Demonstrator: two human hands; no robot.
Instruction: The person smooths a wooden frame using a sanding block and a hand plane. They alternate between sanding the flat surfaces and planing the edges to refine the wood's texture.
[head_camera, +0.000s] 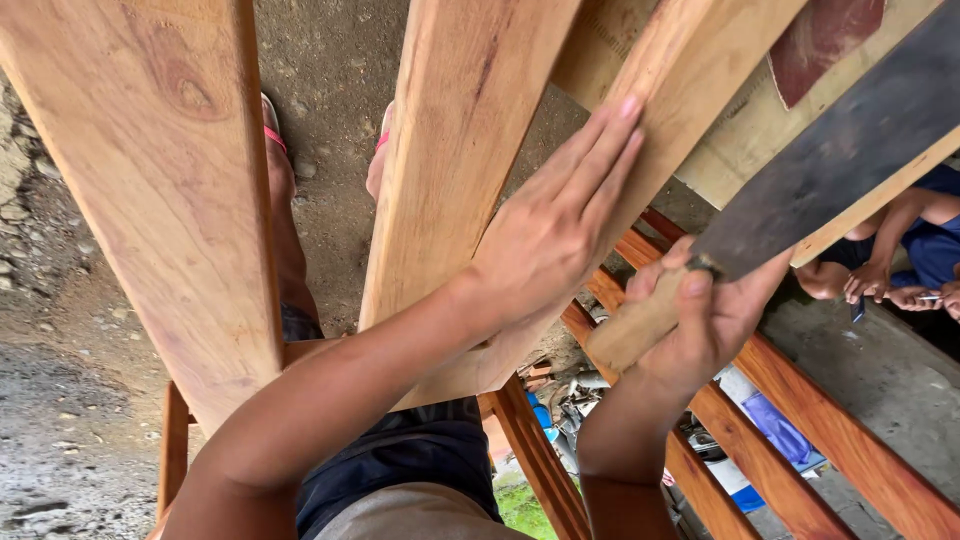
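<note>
The left hand (560, 225) lies flat on a narrow wooden plank (640, 140), fingers straight and pressed together, pointing toward one o'clock. This plank runs diagonally from about six o'clock up to one o'clock, between a middle board (455, 150) at eleven o'clock of the hand and the blade at three o'clock. The right hand (705, 320), at four o'clock of the left, is clamped around the pale wooden handle (630, 330) of a large dark blade (840, 170); thumb on top, fingers wrapped beneath. The blade extends toward two o'clock, lying across a lighter board (760, 130). A wide plank (160, 180) stands at nine o'clock. Another person's hands (880, 285) rest at three o'clock.
</note>
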